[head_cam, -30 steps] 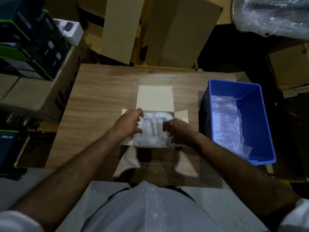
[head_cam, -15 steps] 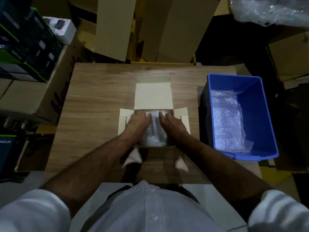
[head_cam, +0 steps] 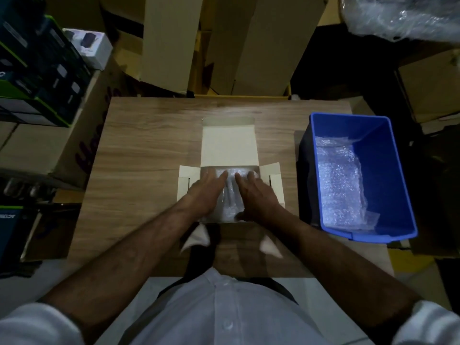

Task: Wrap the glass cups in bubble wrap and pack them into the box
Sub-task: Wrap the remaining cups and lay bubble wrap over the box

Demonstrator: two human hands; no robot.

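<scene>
1. The box (head_cam: 230, 195) mouth is filled: the left hand (head_cam: 205, 192) and right hand (head_cam: 256, 195) lie flat on the wrap (head_cam: 230, 202).
2. At 12 o'clock the lid (head_cam: 228, 144) lies flat on the table (head_cam: 149, 150).
3. At 3 o'clock, the bin (head_cam: 398, 170) stands near.
4. At 9 o'clock the tabletop is bare.

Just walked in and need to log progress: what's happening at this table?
A person is packing a bubble-wrapped bundle into a small open white box on the wooden table. Both hands lie flat on the bundle, the left hand and the right hand, fingers straight, pressing it into the box. The box's lid and side flaps are open. To the right, a blue bin holds loose bubble wrap.
</scene>
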